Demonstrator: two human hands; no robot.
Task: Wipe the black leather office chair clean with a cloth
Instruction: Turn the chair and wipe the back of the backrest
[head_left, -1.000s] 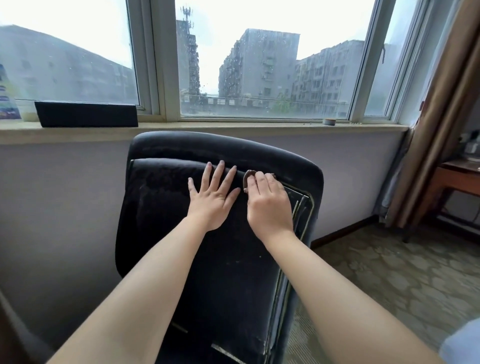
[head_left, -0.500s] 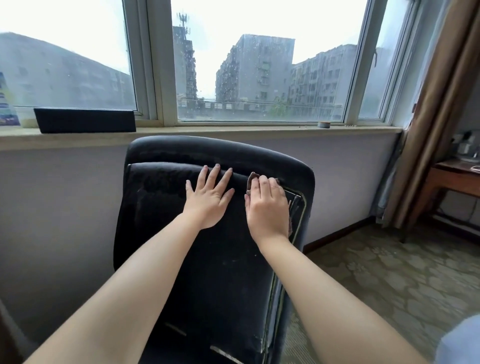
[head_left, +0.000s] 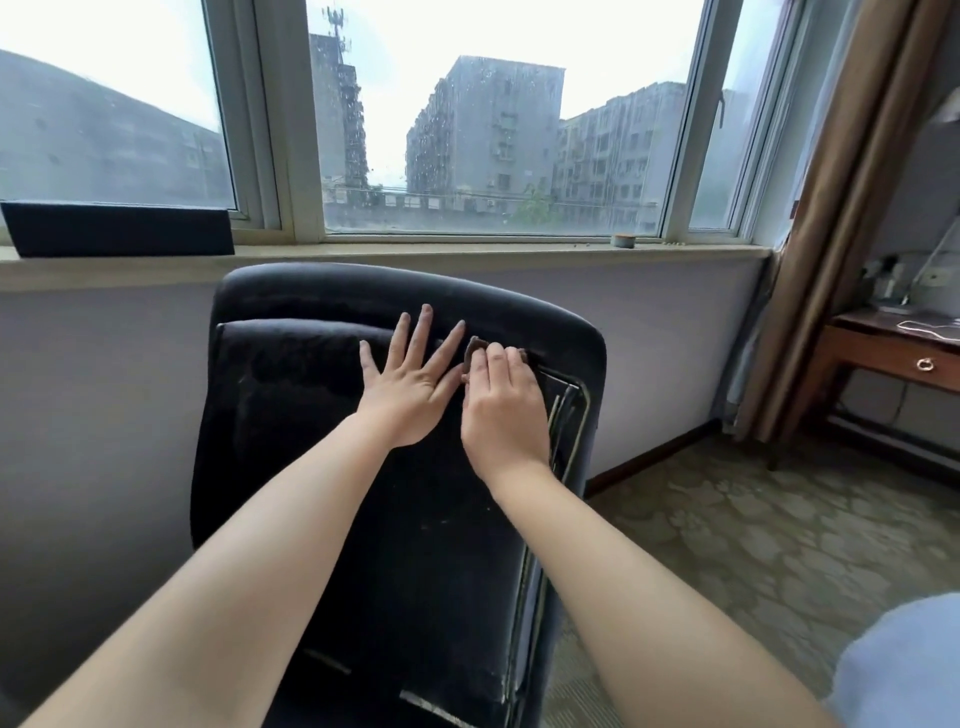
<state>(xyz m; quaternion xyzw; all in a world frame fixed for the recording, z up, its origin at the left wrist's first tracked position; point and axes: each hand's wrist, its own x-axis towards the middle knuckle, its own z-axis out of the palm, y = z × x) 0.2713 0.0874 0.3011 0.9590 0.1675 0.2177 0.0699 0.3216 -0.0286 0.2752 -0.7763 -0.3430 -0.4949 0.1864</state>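
A dark box (head_left: 119, 230) is sitting on the windowsill (head_left: 467, 255) at far left. Below it, the black leather chair (head_left: 291, 395) is standing with its backrest facing the person, the backrest's long axis running up and down, its upper panel looking dusty on the left side.

The left hand (head_left: 408, 384) is lying flat on the upper backrest, fingers (head_left: 422, 327) straight and spread, apparently bracing the chair. Just beside it, nearly touching, the right hand (head_left: 506, 410) is pressing a small brown cloth (head_left: 474, 349) against the leather, its fingers together and bent over the cloth, which is peeking out past the fingertips.

The cloth is sitting under the right hand, so that hand is the one placed to wipe. Judging by the layout, the unwiped leather is lying mostly to the left and below; the left hand is blocking a leftward stroke, while downward the panel is offering open room. To the right, the backrest edge with its pale piping (head_left: 563, 415) is close, leaving little travel. Further right, a wooden bench (head_left: 883, 353) is standing well apart beside the curtain (head_left: 841, 218).
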